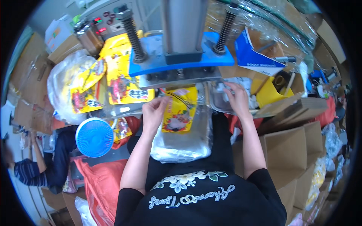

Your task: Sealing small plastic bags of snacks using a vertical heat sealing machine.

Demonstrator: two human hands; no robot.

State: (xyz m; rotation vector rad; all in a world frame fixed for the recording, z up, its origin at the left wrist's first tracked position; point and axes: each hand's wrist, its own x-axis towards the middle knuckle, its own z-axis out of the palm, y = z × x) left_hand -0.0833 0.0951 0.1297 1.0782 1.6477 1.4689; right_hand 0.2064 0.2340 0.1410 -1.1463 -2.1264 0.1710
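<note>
A yellow printed pouch lies on a stack of clear plastic bags in front of me, below a press with a blue plate. My left hand is at the pouch's upper left edge, its thumb and fingers pinched together. What they hold, if anything, is too small to make out. Close by, a thin dark strip curves over the pouch's top. My right hand is over a clear plastic tray right of the press, fingers bent and apart, with nothing visible in them.
More yellow pouches lie left of the press, beside a bulging clear bag. A blue round fan stands at my left. At right are a blue open box, a yellow bin and cardboard boxes. Another person sits far left.
</note>
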